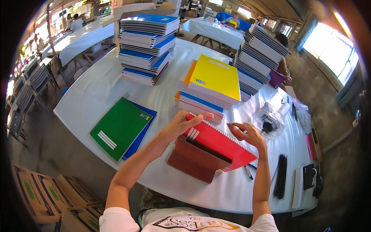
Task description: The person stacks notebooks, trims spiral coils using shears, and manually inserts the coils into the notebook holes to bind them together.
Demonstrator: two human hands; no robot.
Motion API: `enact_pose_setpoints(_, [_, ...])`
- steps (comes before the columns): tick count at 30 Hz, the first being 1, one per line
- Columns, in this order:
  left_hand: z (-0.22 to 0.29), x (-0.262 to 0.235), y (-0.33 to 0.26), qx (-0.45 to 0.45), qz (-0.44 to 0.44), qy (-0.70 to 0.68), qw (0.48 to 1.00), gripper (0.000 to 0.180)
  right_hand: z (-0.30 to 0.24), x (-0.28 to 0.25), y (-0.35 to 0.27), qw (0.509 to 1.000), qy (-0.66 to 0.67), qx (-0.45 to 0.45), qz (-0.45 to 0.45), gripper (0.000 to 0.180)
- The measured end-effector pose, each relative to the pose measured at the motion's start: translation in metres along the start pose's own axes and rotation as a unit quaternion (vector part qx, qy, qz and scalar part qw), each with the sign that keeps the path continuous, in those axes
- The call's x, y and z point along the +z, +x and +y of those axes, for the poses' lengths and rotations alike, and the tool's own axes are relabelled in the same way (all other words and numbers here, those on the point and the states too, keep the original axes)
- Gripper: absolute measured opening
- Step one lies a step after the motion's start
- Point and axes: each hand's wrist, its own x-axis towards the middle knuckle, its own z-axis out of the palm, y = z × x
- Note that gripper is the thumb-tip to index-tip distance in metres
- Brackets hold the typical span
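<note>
A red spiral notebook [228, 149] stands on edge in a brown wooden block-like stand [197, 162], its wire coil along the top. My left hand [189, 121] grips the notebook's upper left corner, thumb and fingers around it. On the far side of the coil, my right hand [247, 133] is closed with fingers bent, close to the wire. A small dark brown thing seems to stick out of its fingers, but I cannot make out what it is. Left of the stand lies a green notebook [121, 125] partly over a blue notebook [143, 131].
Beyond my hands rises a pile topped by a yellow notebook [216, 77], between tall notebook stacks at left [147, 50] and right [257, 58]. A plastic bag [269, 120], pen [248, 173] and bundle of black wires [281, 176] lie right. Cardboard boxes [50, 193] sit below left.
</note>
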Motion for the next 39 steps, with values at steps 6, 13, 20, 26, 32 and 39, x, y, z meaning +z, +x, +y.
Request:
enact_pose_setpoints(6, [0.122, 0.002, 0.019, 0.052, 0.242, 0.211, 0.945, 0.032, 0.101, 0.061, -0.125, 0.928, -0.311, 0.106, 0.177, 0.052])
enact_pose_setpoints(13, [0.103, 0.08, -0.063, 0.206, -0.112, 0.507, 0.83, 0.065, 0.063, 0.128, -0.196, 0.957, -0.239, 0.13, 0.104, 0.066])
enact_pose_setpoints(20, [-0.008, 0.121, -0.085, 0.163, 0.0, 0.556, 0.815, 0.066, 0.093, 0.123, -0.197, 0.941, -0.252, 0.118, 0.19, 0.048])
enact_pose_setpoints(26, [-0.01, 0.118, -0.084, 0.183, -0.077, 0.638, 0.744, 0.066, 0.031, 0.117, -0.196, 0.952, -0.116, 0.067, 0.275, 0.042])
enact_pose_setpoints(32, [-0.006, 0.126, -0.089, 0.157, -0.059, 0.648, 0.743, 0.063, -0.128, 0.119, -0.198, 0.95, 0.037, -0.094, 0.296, 0.046])
enact_pose_setpoints(39, [-0.005, 0.138, -0.085, 0.162, -0.047, 0.651, 0.74, 0.061, -0.124, 0.122, -0.189, 0.945, 0.027, -0.111, 0.305, 0.044])
